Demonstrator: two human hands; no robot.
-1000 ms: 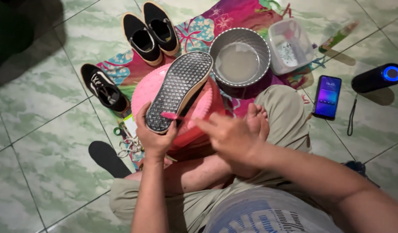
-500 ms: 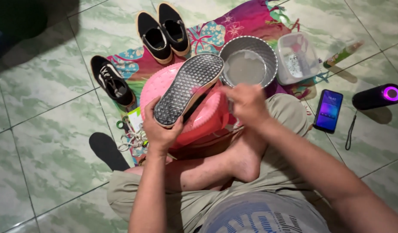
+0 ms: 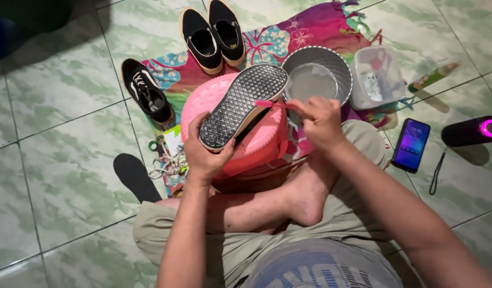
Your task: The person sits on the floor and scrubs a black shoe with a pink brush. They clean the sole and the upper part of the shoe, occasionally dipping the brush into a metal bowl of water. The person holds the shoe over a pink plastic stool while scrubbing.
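The left hand gripped an upturned black shoe with a grey studded sole over a pink plastic basin, while the right hand's fingers pinched a pink toothbrush against its toe.

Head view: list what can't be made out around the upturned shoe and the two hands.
- Upper of the shoe: faces down, hidden behind its sole.
- Pink brush bristles: too small; handle covered by right hand.
- Left hand palm: hidden behind the shoe.
- Pink basin inside: shoe covers it.
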